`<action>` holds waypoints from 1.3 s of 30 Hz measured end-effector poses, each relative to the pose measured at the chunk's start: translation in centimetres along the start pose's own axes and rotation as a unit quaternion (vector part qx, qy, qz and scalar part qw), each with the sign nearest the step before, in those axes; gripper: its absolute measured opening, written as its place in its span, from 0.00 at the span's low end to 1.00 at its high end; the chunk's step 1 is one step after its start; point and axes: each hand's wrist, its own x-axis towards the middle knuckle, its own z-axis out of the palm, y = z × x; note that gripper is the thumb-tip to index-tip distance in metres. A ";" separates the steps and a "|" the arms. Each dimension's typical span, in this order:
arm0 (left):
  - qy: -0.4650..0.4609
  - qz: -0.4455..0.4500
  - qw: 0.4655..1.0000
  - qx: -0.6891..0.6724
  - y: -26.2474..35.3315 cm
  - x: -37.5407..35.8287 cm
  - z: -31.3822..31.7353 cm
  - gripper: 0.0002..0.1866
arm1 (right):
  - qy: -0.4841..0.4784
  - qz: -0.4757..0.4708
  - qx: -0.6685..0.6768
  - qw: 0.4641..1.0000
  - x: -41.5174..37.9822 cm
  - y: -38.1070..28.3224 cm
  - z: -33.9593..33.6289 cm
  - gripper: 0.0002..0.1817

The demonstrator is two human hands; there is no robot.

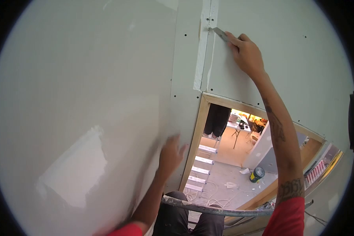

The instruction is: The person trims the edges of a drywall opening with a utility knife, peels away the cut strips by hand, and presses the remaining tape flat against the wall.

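Observation:
My right hand is wrapped around the handle of a putty knife, raised high on the drywall. The blade's tip is right at the vertical seam between two panels, where a white strip of joint compound runs downward. Dark screw heads dot the board on both sides. Lower down, my left hand is held close to the wall, left of the wooden opening frame. Its fingers are apart, slightly blurred, with nothing in them.
A curved metal rail crosses in front of my legs. Through the opening, a ladder stands beside cables on the floor, with a person's dark-clad legs above it. A dark bucket and a folding table are farther off.

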 end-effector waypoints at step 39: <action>-0.378 -0.123 0.904 0.159 -10.3 -14.4 4.7 0.28 | 0.032 0.012 -0.081 0.996 -1.1 -1.0 1.7 0.21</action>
